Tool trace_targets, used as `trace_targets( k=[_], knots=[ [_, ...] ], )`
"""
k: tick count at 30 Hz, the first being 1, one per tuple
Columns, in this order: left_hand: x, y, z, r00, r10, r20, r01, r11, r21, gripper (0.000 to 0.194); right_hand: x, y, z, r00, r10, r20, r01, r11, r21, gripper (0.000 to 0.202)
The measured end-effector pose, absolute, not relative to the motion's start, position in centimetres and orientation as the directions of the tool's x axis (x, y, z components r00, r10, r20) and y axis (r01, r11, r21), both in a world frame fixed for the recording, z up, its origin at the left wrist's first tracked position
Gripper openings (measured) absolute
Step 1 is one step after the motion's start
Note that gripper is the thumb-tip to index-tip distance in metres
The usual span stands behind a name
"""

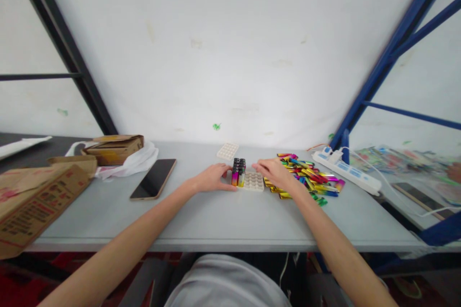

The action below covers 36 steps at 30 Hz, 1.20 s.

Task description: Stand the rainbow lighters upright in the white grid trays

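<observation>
A small cream-coloured tray with rows of round-cornered cells (254, 181) lies on the table in front of me. Several lighters (235, 177) with black tops and shiny coloured bodies stand upright at its left end. My left hand (215, 177) grips that end of the tray, thumb along the front and fingers curled behind. Over the tray's right side, my right hand (275, 171) has its fingers drawn together; whatever they hold is too small to make out. Just right of it spreads a loose pile of shiny metallic lighter sleeves (309, 175), partly hidden by my right hand and forearm.
A second cream tray (227, 151) lies near the wall. On the left are a phone (154, 179), a white plastic bag (147, 157) and cardboard boxes (43, 201). A white power strip (347, 172) with cables lies right of the pile, near a blue frame post (382, 62).
</observation>
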<state>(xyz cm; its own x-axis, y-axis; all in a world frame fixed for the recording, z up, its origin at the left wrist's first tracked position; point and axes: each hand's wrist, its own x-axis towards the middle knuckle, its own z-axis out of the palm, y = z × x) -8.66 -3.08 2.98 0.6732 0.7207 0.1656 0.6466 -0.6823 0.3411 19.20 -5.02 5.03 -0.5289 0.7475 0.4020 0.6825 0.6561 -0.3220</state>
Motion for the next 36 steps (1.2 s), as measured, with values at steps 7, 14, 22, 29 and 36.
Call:
trace_targets(
  k=[7, 14, 22, 29, 36],
  knots=[
    [-8.6, -3.1, 3.0, 0.667, 0.728, 0.16, 0.653, -0.674, 0.345, 0.064, 27.3, -2.4, 4.8, -0.462, 0.83, 0.313, 0.753, 0.554, -0.355, 0.022],
    [-8.6, -3.1, 3.1, 0.671, 0.726, 0.149, 0.659, -0.676, 0.33, 0.064, 28.0, -1.3, 3.7, -0.467, 0.864, 0.187, 0.791, 0.503, -0.349, 0.011],
    [-8.6, -3.1, 3.2, 0.673, 0.723, 0.152, 0.654, -0.679, 0.334, 0.063, 27.6, -1.4, 3.4, -0.346, 0.873, 0.343, 0.792, 0.468, -0.392, 0.016],
    [-8.6, -3.2, 3.2, 0.664, 0.729, 0.168, 0.652, -0.674, 0.347, 0.063, 23.5, -1.8, 3.9, -0.174, 0.931, 0.321, 0.217, 0.354, -0.91, 0.044],
    [-8.6, -3.1, 3.1, 0.675, 0.72, 0.162, 0.648, -0.683, 0.338, 0.062, 20.4, -2.7, 3.5, -0.193, 0.952, 0.238, -0.101, 0.222, -0.97, 0.037]
  ],
)
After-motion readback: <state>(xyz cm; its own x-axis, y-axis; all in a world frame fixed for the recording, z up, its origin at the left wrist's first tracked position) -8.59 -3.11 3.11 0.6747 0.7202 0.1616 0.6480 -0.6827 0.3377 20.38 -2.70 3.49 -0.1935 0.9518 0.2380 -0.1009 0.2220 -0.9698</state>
